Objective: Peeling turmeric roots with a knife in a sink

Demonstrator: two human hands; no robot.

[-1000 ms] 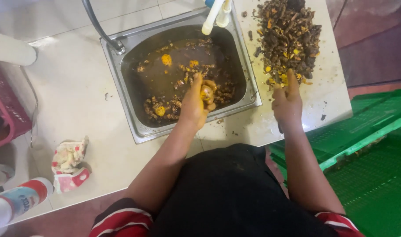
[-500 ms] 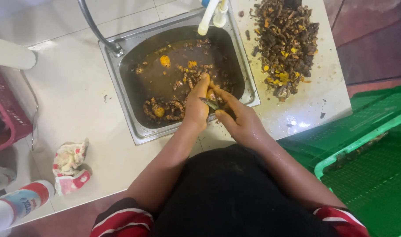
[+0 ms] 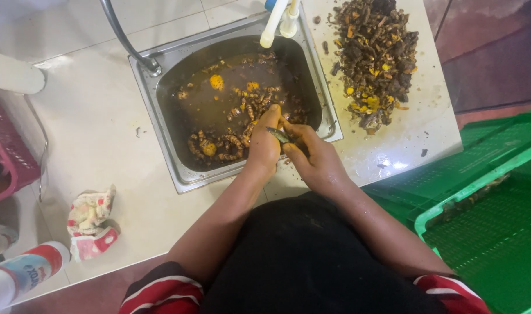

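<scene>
Two hands meet over the near rim of the sink (image 3: 161,104); left hand (image 3: 264,145) curled round a small root piece, fingers closed on it; right hand (image 3: 315,160) gripped on a thin dark blade (image 3: 279,135), tip laid against that piece, w/ the left thumb just beside the edge.

Risks, as judged: wet slick fingers + small piece = blade could skid into the thumb; piece could pop out & drop back into the murky water, hard to find among the rest; scrapings may fall on the counter (image 3: 91,134) rather than in the basin.

Counts: 1 sink, brown water, many knobbly roots in it, too many & too overlapped to count; approx 3 show bright orange cut faces; 1 heap of dark peelings w/ yellow bits (image 3: 376,58) right of the sink, well apart from the hands; 1 white tap (image 3: 277,20) at the far rim; 1 crumpled cloth (image 3: 91,224) near left; 1 spray can (image 3: 27,273) at the left edge; green crates (image 3: 486,215) at right, at least 2; 1 pink basket (image 3: 7,151) far left.
</scene>
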